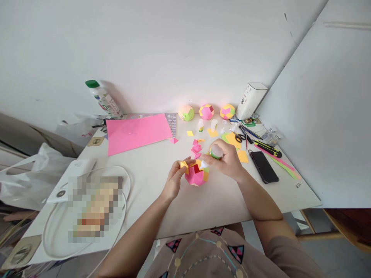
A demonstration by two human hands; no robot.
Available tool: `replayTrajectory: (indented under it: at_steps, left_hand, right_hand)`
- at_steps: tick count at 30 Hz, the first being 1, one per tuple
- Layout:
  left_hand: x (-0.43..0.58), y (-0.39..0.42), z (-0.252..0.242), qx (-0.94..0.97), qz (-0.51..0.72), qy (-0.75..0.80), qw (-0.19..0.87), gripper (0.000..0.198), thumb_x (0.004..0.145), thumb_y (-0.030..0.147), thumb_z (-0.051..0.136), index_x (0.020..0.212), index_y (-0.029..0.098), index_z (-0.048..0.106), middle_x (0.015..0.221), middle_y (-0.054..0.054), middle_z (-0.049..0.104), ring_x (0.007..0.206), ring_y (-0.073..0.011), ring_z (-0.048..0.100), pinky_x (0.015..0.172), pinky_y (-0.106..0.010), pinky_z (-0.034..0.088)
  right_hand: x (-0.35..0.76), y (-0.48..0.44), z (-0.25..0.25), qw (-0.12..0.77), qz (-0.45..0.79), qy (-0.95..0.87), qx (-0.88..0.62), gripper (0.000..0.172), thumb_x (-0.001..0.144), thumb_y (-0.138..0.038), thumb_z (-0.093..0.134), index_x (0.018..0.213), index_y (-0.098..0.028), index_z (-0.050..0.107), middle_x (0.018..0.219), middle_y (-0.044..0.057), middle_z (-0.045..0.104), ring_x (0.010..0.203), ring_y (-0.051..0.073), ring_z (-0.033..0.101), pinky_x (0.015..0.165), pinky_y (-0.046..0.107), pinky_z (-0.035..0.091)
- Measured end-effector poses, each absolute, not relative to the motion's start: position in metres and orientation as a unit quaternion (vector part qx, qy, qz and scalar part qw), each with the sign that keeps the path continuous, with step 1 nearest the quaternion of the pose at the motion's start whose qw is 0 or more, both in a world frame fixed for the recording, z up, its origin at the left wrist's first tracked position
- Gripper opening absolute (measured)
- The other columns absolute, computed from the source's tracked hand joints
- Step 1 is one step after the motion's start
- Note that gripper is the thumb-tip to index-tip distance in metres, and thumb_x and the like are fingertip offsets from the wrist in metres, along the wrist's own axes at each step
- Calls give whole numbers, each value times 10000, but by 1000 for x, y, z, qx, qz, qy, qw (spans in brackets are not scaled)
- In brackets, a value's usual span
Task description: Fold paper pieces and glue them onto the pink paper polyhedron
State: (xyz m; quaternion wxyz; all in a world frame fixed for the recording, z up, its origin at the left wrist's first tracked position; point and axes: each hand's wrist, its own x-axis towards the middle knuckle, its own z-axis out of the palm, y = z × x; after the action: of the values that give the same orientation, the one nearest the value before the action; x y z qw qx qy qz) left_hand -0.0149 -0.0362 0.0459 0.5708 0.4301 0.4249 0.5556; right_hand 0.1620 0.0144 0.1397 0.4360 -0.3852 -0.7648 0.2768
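Observation:
A partly built paper ball [197,178] in pink, yellow and green sits on the white table, open at the top. My left hand [174,175] pinches a small folded yellow-orange paper piece [184,166] at the ball's left edge. In my right hand [227,159] is a glue bottle [216,151], tipped so its white nozzle [203,164] points down at the ball's upper right rim. Whether the nozzle touches the paper I cannot tell. Just beyond the ball lie several folded pink paper pieces [196,148].
Three finished paper balls [206,112] line the wall. A pink sheet [139,133] lies left, near a green-capped bottle [104,101]. Scissors [240,138], a phone [264,166], a yellow-black cutter [268,148] and paper scraps are at right. A white cable [126,193] loops at left.

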Motion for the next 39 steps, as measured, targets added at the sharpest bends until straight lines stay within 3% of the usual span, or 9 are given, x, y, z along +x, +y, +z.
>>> replayTrajectory:
  at_steps: [8,21,28,32,35,39]
  left_hand:
    - [-13,-40,40,437,536,415,591,223,854,432,553,856,209,535,1267,-81,605,1253,-293,466,1022,-491,315]
    - [-11,-43,48,461,532,420,573,242,865,448,543,891,207,559,1281,-96,594,1364,-283,342,1068,-481,287]
    - [-12,-43,44,462,529,428,568,236,868,443,544,889,209,568,1267,-86,601,1257,-280,463,1016,-455,344]
    - [-11,-44,45,481,526,427,556,221,892,424,510,929,213,566,1274,-85,580,1253,-273,454,991,-429,368]
    - [-10,-46,47,519,547,420,504,213,902,407,493,971,222,575,1237,-88,577,1212,-262,470,972,-410,380]
    - [-9,-49,47,629,548,415,362,110,868,331,540,880,228,577,1055,-86,638,1068,-261,506,950,-423,365]
  right_hand:
    - [162,14,137,386,263,-788,-401,368,748,-431,678,668,-199,404,604,-49,427,550,95,360,513,235,299]
    - [168,15,145,410,273,-771,-403,400,733,-488,692,671,-200,422,604,-46,408,551,99,346,509,239,300]
    - [164,19,134,365,265,-792,-411,462,731,-496,687,649,-202,340,595,-56,354,550,87,297,489,234,231]
    - [162,19,132,366,260,-793,-413,466,731,-478,690,653,-203,322,598,-58,346,550,86,290,488,231,223]
    - [163,19,132,372,262,-792,-407,460,732,-473,691,657,-204,326,598,-59,348,550,87,286,491,232,233]
    - [163,18,133,373,265,-795,-399,455,733,-445,701,663,-205,321,597,-62,347,549,85,280,494,233,231]
